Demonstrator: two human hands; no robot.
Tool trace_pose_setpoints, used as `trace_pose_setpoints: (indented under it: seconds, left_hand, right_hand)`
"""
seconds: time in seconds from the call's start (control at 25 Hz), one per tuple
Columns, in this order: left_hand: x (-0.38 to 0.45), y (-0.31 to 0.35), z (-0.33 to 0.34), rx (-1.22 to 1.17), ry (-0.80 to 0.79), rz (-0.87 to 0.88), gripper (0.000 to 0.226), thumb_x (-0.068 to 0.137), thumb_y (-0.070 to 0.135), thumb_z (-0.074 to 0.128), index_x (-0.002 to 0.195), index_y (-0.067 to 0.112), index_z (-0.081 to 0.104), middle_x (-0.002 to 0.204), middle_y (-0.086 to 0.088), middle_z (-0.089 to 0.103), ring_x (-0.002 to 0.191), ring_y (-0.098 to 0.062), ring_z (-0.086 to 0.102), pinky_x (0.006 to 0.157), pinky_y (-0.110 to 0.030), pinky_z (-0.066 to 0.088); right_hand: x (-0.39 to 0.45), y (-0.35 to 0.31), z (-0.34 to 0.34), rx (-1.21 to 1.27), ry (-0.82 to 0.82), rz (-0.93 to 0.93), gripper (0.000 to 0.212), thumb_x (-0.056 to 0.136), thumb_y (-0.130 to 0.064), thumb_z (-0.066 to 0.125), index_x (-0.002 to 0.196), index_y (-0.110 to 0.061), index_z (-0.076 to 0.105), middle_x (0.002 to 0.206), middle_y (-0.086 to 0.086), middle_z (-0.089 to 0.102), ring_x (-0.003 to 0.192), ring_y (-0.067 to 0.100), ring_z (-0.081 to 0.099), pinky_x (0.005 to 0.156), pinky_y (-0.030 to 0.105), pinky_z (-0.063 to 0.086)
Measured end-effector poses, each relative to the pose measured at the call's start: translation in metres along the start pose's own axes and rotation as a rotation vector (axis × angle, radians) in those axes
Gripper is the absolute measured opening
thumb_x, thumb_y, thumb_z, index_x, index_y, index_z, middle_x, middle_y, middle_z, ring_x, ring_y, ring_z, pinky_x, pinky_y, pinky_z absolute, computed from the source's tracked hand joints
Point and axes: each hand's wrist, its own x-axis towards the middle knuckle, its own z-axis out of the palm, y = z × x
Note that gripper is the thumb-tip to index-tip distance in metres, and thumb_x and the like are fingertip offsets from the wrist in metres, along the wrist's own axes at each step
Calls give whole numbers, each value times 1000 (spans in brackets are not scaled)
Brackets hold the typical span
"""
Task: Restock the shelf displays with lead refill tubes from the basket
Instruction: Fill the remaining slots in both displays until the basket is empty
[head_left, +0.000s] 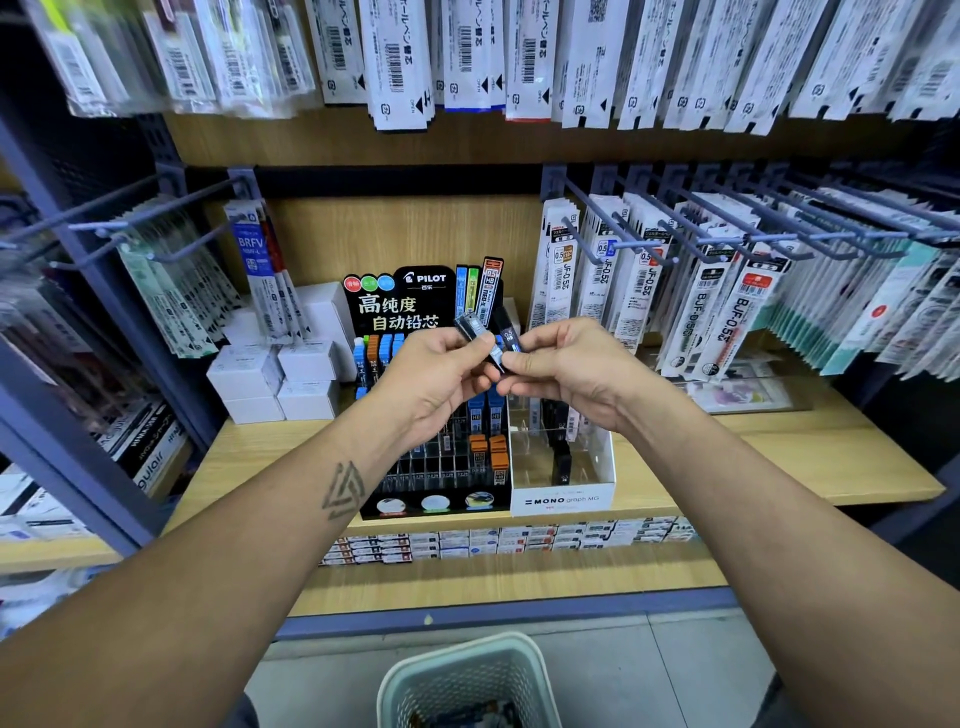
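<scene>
Wood-grain shelf (779, 457); glossy plastic tubes (506, 332); perforated plastic basket (467, 675).

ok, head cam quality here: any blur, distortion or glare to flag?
Head view: wide-angle bowing toward the edges, hanging packets top left smeared; centre sharp, the PILOT display print readable; the tubes pinched by the left hand and right hand slightly soft; lighting even, mild sheen on the clear MONO tray; basket cropped at the bottom edge.
</scene>
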Motion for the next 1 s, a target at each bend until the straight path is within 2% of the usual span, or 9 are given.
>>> trace_pose_setpoints:
  seconds: [0.12, 0.2, 0.24, 0.32, 0.4, 0.56, 0.8, 0.92, 1.0]
  left_hand:
    - [2, 7, -7, 85, -22, -65, 12, 99, 6, 58, 101, -4, 63, 77, -12, 66, 54, -10, 55, 45, -17, 45]
    - [3, 13, -15, 224, -18, -135, 12, 100, 6, 57, 104, -4, 62, 84, -12, 67, 52, -10, 50, 42, -19, 39]
    - [3, 15, -19, 322, -2, -167, 12, 100, 7, 56, 103, -2, 63, 83, -11, 67, 52, -10, 49, 44, -21, 39]
    - [0, 16, -20, 441, 26, -216, 13, 102, 10, 53, 101, 2, 63, 75, -10, 63, 59, -16, 56, 54, -28, 50]
    - [-4, 15, -17, 378, -1, -271, 17, 105, 8, 47, 108, -2, 60, 76, -15, 64, 67, -26, 66, 64, -36, 60]
    - [-10, 12, -6, 277, -161, -360, 20, 106, 8, 40, 112, -5, 55, 85, -23, 67, 66, -26, 65, 56, -33, 56]
    - [-9, 6, 7, 206, -175, -356, 12, 107, 10, 42, 104, 5, 53, 67, -5, 48, 57, -14, 41, 50, -26, 42]
    - [-6, 4, 5, 135, -112, -330, 19, 106, 10, 45, 102, -1, 60, 70, -6, 49, 62, -15, 44, 58, -30, 49]
    - [-4, 5, 4, 35, -39, -281, 22, 106, 12, 45, 98, 1, 62, 76, -9, 56, 69, -20, 54, 67, -34, 53]
  right_hand:
    - [3, -4, -5, -53, 60, -41, 6, 90, 5, 67, 95, 3, 70, 76, 17, 72, 59, 14, 66, 56, 18, 55]
    - [4, -5, -13, -165, 87, -59, 12, 93, 4, 64, 88, -5, 69, 71, 10, 69, 57, 11, 61, 54, 19, 50]
    - [3, -5, -16, -248, 84, -69, 16, 94, 4, 62, 85, -7, 69, 69, 7, 68, 56, 10, 60, 55, 20, 47]
    - [1, -4, -20, -424, 28, -77, 20, 95, 3, 61, 81, -10, 68, 67, 3, 66, 58, 10, 58, 60, 24, 46]
    - [-1, -4, -18, -551, -55, -72, 17, 96, 1, 62, 83, -8, 69, 70, 6, 66, 64, 14, 59, 64, 28, 47]
    - [2, -2, -9, -639, -70, -103, 7, 94, -1, 65, 93, 2, 71, 79, 15, 66, 69, 19, 59, 66, 28, 51]
    - [3, 0, -4, -606, 30, -148, 7, 95, 1, 64, 97, 4, 70, 72, 10, 68, 56, 13, 59, 55, 21, 49]
    - [3, -2, -4, -457, 97, -169, 6, 98, -2, 60, 104, -3, 61, 72, 8, 73, 56, 16, 65, 50, 21, 43]
    - [2, -5, -4, -248, 127, -115, 9, 100, -8, 60, 101, -11, 52, 81, 11, 76, 61, 20, 68, 51, 22, 42]
